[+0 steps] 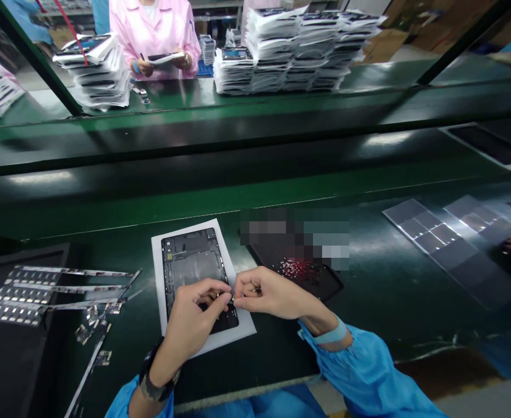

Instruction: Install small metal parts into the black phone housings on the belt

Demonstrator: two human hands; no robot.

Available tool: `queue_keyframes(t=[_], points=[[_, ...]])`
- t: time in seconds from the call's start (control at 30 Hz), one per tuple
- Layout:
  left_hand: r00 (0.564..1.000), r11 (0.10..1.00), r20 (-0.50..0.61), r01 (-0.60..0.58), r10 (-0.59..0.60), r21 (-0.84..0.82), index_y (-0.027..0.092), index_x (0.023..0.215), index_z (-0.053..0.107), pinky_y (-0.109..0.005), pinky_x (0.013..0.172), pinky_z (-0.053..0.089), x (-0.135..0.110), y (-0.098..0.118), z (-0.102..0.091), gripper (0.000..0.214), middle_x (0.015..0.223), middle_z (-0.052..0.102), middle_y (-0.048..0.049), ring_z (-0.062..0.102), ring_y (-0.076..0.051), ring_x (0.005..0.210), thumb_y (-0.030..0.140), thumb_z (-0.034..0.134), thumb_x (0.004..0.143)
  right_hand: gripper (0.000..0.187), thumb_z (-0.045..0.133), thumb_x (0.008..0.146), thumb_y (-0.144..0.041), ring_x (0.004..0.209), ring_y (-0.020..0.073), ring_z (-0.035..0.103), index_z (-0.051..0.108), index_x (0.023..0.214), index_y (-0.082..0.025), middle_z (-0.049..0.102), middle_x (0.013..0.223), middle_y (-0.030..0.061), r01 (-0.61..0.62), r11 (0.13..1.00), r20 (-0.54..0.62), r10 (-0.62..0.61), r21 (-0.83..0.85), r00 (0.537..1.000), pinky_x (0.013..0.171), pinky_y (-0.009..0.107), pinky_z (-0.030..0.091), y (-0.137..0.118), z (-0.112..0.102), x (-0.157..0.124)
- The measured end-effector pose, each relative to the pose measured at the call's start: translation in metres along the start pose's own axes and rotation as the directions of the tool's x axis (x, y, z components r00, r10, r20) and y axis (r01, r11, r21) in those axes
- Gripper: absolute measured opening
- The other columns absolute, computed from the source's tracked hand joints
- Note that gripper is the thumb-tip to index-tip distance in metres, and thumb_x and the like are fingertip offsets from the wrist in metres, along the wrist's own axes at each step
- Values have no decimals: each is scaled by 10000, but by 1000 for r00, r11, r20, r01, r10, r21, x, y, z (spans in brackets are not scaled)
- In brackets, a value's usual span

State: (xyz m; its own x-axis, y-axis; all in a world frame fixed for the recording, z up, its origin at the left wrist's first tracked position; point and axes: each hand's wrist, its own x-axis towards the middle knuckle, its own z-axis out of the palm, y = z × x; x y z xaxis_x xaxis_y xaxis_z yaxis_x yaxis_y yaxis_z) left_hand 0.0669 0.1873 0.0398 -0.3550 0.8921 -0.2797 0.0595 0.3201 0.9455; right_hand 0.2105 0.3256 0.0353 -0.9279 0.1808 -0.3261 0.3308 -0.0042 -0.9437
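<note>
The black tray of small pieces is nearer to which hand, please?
Right: the right hand is by the near-left edge of the black tray; the left hand is farther left, over the tablet shell.

On a dark green worktop [281, 354], the left hand [189, 322] and the right hand [275, 293] are close together at the right edge of a flat black plastic case [194, 270]; what each grip holds is too small to tell. The case lies on a white sheet [242, 327], near a thin black tray [328, 284] with tiny bits [297, 268] on it.
</note>
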Motion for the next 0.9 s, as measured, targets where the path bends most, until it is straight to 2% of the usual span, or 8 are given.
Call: queue_keyframes(t=[0.4, 0.67, 0.77, 0.83, 0.9], points=[[998, 999, 66, -6, 3, 47, 151, 847, 740, -216, 538, 509, -2, 2, 0, 162, 625, 720, -43, 694, -177, 589, 273, 640, 811, 210, 688, 802, -313, 458, 61, 261, 593, 704, -153, 282, 495, -129, -4, 997, 107, -4, 72, 994, 471, 222, 234, 5, -7, 4], [1000, 1000, 28, 8, -8, 29, 154, 834, 739, -222, 522, 518, 0, 1, 1, 173, 601, 712, -45, 683, -179, 555, 297, 651, 795, 289, 729, 795, -372, 471, 59, 272, 575, 685, -152, 288, 508, -126, 6, 988, 123, -25, 154, 992, 484, 226, 235, 11, -8, 7], [999, 999, 40, 27, -29, 38, 167, 833, 742, -227, 534, 534, -2, -2, 0, 203, 609, 712, -41, 682, -184, 567, 349, 665, 790, 339, 770, 762, -436, 485, 56, 310, 617, 726, -137, 361, 518, -115, 18, 978, 102, -40, 210, 994, 492, 221, 250, 15, -6, 9], [997, 997, 49, 62, -64, 49, 175, 840, 745, -229, 529, 542, -4, -3, -2, 254, 630, 720, -44, 680, -190, 576, 413, 698, 764, 415, 821, 693, -499, 512, 59, 370, 638, 742, -129, 450, 544, -94, 22, 972, 91, -44, 234, 995, 507, 218, 273, 18, -3, 11], [994, 994, 10, 107, -108, 33, 181, 843, 745, -230, 520, 543, -4, -5, -2, 338, 629, 718, -42, 664, -190, 558, 494, 738, 714, 478, 872, 604, -526, 539, 64, 421, 651, 743, -125, 506, 563, -83, 24, 970, 84, -45, 243, 995, 526, 216, 298, 23, -3, 14]])
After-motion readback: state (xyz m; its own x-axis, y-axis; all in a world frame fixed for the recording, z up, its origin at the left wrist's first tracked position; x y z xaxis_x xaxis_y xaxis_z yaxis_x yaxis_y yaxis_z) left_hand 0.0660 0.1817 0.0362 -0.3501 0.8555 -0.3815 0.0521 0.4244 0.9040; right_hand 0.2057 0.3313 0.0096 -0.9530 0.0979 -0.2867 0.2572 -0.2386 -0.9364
